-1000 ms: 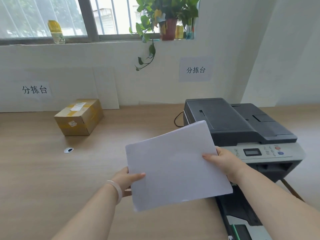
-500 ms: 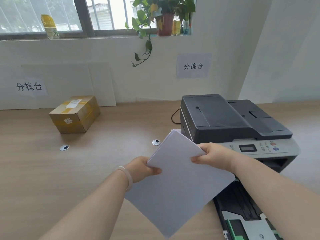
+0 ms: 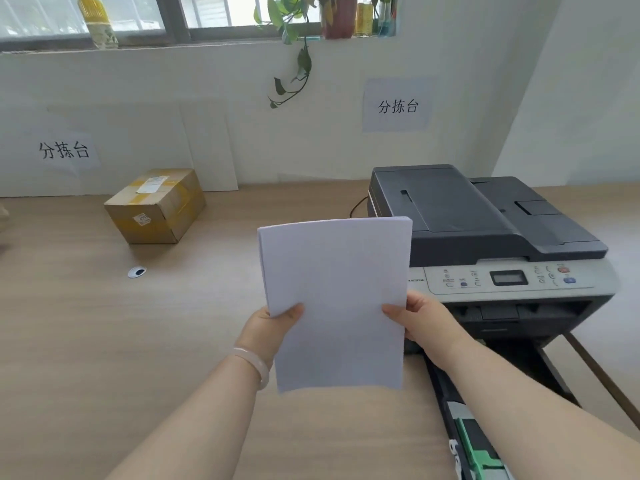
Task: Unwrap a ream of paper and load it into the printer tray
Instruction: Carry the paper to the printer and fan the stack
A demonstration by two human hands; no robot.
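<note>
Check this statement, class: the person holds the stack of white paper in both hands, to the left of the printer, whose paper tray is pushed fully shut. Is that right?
Not quite. The head view shows the paper tray pulled out toward the person, not shut. The rest holds: the left hand and right hand hold the stack of white paper left of the printer.

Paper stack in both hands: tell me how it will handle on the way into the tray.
The paper stack is thin and its top edge already bows, so it will probably flop if held by one side. The left hand and right hand pinch only its side edges, so loose sheets may fan or slide. It looks light.
</note>
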